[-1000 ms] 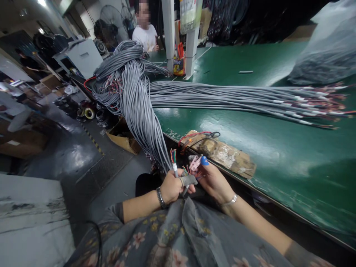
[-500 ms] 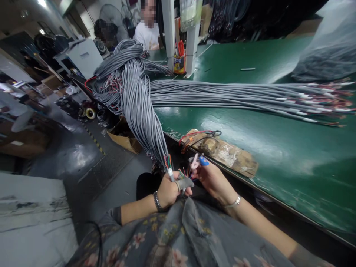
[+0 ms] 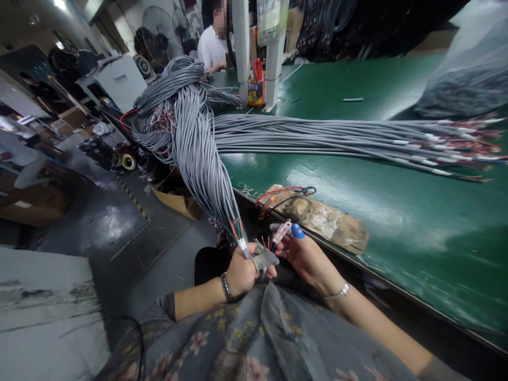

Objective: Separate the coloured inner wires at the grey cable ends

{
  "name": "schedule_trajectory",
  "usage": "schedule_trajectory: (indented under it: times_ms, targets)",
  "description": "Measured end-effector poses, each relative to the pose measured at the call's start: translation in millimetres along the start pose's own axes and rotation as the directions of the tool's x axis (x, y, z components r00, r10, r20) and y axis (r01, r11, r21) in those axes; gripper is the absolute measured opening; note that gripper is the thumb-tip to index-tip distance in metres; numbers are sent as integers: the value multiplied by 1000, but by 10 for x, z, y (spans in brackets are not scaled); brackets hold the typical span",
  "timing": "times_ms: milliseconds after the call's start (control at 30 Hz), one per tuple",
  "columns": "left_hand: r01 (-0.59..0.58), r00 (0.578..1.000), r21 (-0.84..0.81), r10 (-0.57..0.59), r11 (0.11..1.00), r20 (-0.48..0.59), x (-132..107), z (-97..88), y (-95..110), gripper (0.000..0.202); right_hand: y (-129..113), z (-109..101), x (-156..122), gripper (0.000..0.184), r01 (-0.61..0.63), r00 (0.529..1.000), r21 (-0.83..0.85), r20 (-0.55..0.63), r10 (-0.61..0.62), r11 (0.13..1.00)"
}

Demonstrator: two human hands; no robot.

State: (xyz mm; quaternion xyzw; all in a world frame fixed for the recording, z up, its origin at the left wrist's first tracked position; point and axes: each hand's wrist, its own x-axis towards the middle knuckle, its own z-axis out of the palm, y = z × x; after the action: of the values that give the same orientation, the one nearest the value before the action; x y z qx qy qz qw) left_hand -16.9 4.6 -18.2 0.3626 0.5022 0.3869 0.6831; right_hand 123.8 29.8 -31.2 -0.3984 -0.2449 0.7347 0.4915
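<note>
My left hand is closed around the stripped end of a grey cable whose coloured wires fan out above my fist; a grey cot covers one finger. My right hand sits just to the right, pinching a small pink connector near those wires, with a blue cot on one fingertip. A thick bundle of grey cables hangs off the table edge down to my hands.
The rest of the cable bundle lies across the green table. A worn wooden board with red and black leads sits at the table edge. A person in a white shirt sits at the far end. A cardboard box is on the floor.
The cable end in my left hand has dropped slightly and tilted left. My right hand has shifted a little right with the pink connector.
</note>
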Motion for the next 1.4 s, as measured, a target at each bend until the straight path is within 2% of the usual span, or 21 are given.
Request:
schedule_trajectory:
  times_ms: [100, 167, 300, 533, 767, 1000, 1167, 1400]
  targets:
    - [11, 999, -14, -11, 1000, -40, 41, 28, 7, 42, 8, -3, 19, 48, -1, 999, -18, -52, 0, 1000]
    - [21, 998, -19, -22, 1000, -59, 62, 47, 17, 41, 10, -5, 21, 44, 21, 999, -15, -47, -21, 1000]
    - [48, 998, 1, -48, 999, -45, 69, 66, 40, 40, 10, -17, 7, 39, 44, 999, 23, -8, -44, 999]
    - [72, 997, 27, -71, 997, -31, 77, 72, 45, 43, 40, -40, 14, 35, 27, 1000, 44, -6, -27, 999]
    - [41, 999, 8, -41, 999, -9, 9, 1, 20, 40, 36, -31, 24, 41, -18, 1000, 121, -5, 18, 992]
    - [-6, 999, -39, 4, 999, -44, -12, -47, -24, 40, 36, -23, 9, 34, 38, 999, 49, 2, -38, 998]
    - [6, 998, -100, -12, 995, -64, 29, 10, 4, 42, 24, -18, -7, 35, 14, 1000, 56, -15, -13, 998]
    - [-4, 998, -86, -2, 996, -67, 36, 50, 23, 43, 108, -76, 69, 47, 71, 997, 36, 0, -71, 997]
